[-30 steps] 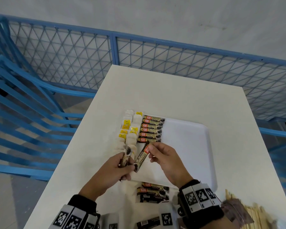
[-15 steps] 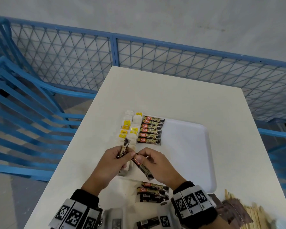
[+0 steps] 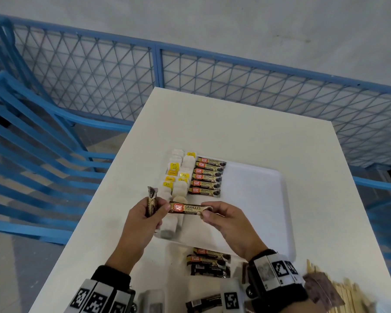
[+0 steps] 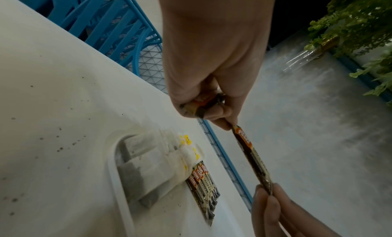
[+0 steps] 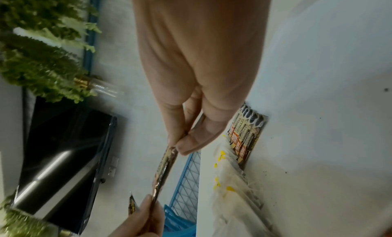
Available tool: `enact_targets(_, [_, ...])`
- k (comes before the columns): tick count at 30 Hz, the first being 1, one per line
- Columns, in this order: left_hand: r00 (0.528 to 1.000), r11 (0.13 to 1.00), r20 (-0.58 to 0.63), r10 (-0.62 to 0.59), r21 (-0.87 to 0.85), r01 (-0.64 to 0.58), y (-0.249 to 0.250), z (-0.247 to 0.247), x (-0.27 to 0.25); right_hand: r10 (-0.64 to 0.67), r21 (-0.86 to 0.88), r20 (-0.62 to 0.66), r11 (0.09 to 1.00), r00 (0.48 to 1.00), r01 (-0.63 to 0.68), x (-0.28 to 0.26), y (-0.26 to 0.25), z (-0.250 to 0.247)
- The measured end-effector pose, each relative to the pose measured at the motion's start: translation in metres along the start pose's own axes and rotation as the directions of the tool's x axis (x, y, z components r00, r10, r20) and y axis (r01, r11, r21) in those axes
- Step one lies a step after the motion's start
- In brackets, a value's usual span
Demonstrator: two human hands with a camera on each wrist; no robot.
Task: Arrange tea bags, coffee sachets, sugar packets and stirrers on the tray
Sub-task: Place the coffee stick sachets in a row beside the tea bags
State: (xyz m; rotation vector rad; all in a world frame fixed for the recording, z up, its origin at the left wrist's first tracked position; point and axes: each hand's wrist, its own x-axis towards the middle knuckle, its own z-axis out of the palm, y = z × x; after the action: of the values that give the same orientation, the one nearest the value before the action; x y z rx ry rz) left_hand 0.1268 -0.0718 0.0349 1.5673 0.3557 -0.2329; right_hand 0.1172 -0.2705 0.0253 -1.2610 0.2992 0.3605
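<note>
On the white tray I see two columns of tea bags with yellow tags along its left side, and just beside them a neat stack of six coffee sachets, all lying flat with the labels up. The rest of the tray is bare.

On the white table, near the tray's closest edge, some more loose sachets lie in a small pile. At the lower right corner the wooden stirrers and a brown packet are cut by the frame and blurred, so I cannot tell how many there are. The wrist views are dim and show the tray only at a slant.

My two hands are raised over the near left part of the tray. The right hand pinches the right end of one coffee sachet between thumb and fingertips and keeps it level. The left hand touches the other end with its thumb and finger, while its curled fingers grip a second sachet that stands upright from the fist.
</note>
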Motion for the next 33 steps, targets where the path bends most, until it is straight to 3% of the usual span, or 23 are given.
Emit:
enact_targets(4, [0.997, 0.999, 0.063, -0.036, 0.006, 0.035, 0.002, 0.002, 0.0, 0.008, 0.094, -0.088, 0.996, 0.996, 0.0, 0.009, -0.001, -0.006])
enact_targets(7, [0.997, 0.998, 0.038, -0.062, -0.021, 0.063, 0.0, 0.001, 0.0, 0.024, 0.097, -0.207, 0.995, 0.978, -0.004, 0.018, 0.003, -0.014])
enact_targets(14, [0.992, 0.989, -0.002, -0.124, -0.085, 0.123, -0.002, -0.004, 0.003, 0.075, -0.08, -0.438, 0.989, 0.896, -0.121, 0.042, 0.018, -0.034])
enact_targets(22, [0.993, 0.995, 0.067, -0.102, 0.006, 0.102, -0.005, -0.002, 0.001, -0.004, -0.305, -0.496, 0.937, 0.868, -0.17, 0.069, 0.029, -0.03])
enact_targets(27, [0.992, 0.996, 0.092, -0.09, 0.029, 0.088, -0.004, -0.001, -0.001, -0.085, -0.477, -0.493, 0.859, 0.866, -0.187, 0.075, 0.032, -0.024])
enact_targets(33, [0.99, 0.996, 0.107, -0.087, 0.042, 0.083, -0.003, -0.002, -0.001, -0.12, -0.55, -0.504, 0.808, 0.855, -0.211, 0.078, 0.033, -0.027])
